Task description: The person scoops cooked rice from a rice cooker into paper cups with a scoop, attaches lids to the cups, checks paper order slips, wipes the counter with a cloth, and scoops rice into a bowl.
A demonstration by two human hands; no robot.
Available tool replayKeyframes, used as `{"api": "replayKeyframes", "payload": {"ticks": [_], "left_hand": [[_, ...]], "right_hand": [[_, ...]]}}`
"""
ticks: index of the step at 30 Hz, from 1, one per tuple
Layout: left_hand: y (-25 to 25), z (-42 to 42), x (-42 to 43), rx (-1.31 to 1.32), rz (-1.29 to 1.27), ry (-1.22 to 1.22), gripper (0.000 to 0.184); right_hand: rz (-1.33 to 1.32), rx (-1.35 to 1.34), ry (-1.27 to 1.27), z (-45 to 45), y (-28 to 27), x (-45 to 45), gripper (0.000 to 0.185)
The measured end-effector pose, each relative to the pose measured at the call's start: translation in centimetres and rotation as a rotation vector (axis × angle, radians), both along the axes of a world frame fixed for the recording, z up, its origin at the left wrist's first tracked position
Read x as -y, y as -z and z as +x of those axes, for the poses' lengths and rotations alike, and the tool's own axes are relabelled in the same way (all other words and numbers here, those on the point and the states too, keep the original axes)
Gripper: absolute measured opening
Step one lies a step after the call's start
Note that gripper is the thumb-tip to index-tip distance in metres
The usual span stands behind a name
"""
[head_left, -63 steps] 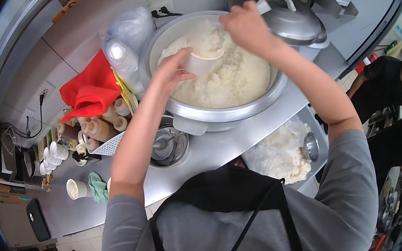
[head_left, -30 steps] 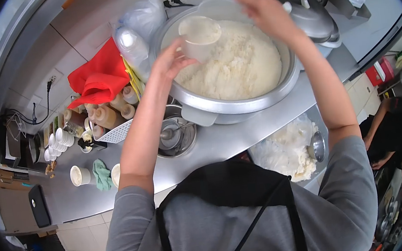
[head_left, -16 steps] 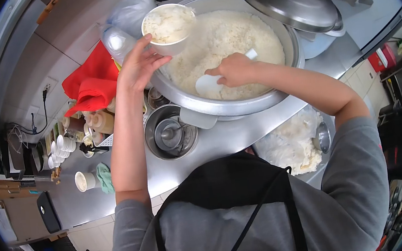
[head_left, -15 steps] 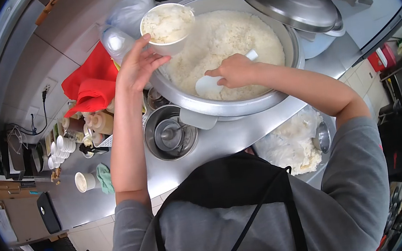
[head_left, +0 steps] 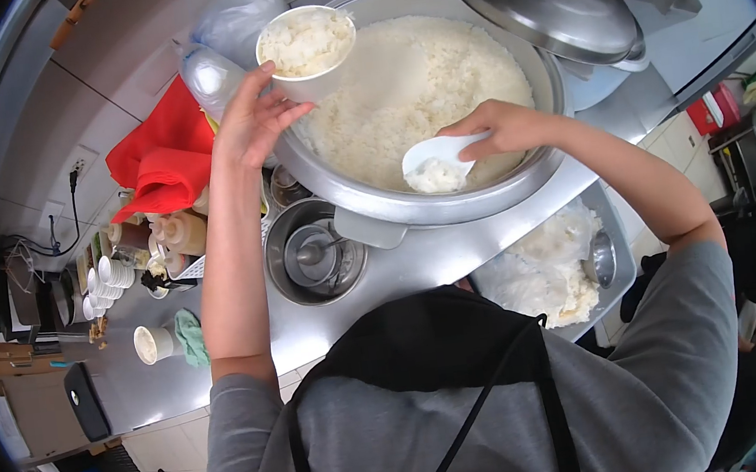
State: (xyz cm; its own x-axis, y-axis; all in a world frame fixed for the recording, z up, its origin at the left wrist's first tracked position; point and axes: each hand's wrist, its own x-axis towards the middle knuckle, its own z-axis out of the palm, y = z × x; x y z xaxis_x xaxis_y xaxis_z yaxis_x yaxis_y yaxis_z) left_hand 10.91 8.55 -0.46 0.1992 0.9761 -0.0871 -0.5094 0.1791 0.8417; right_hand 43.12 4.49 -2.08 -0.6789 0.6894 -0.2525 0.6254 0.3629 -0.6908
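My left hand (head_left: pixel 260 119) holds a white paper bowl (head_left: pixel 310 85) heaped with cooked rice, above the left rim of a large round metal rice pot (head_left: pixel 333 171). Inside the pot lies a wide bed of white rice (head_left: pixel 443 70). My right hand (head_left: pixel 505 126) is closed on a white rice paddle (head_left: pixel 443 148), low over the near right part of the rice. A clump of rice sits on the paddle's blade. The paddle's handle is hidden in my fingers.
A metal lid (head_left: pixel 547 2) leans at the pot's back right. Near the front are a steel basin (head_left: pixel 281 270) with a smaller pot inside and a tray (head_left: pixel 623 278) of bagged rice. Red cloth (head_left: pixel 164 158), sauce bottles (head_left: pixel 180 231) and a white cup (head_left: pixel 153 344) stand left.
My right hand has moved right and turned the paddle, whose blade now carries rice. My left hand with the bowl has shifted slightly left in view.
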Motion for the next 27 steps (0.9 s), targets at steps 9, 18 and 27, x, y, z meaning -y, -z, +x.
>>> {"api": "replayKeyframes", "payload": {"ticks": [9,18,27], "left_hand": [[0.7,4.1,1.9,-0.115,-0.018,0.073,0.051],[2.1,6.1,2.7,0.154,-0.072,0.129,0.058],[2.1,5.7,3.2,0.045,-0.016,0.097,0.05]], "right_hand": [[0.812,-0.001,0.358,-3.1,-9.5,-0.8,0.033],[1.068,0.204,0.332,-5.2,-9.2,1.4,0.046],[0.847,0.141,0.188,-5.1,-10.0,3.4,0.038]]}}
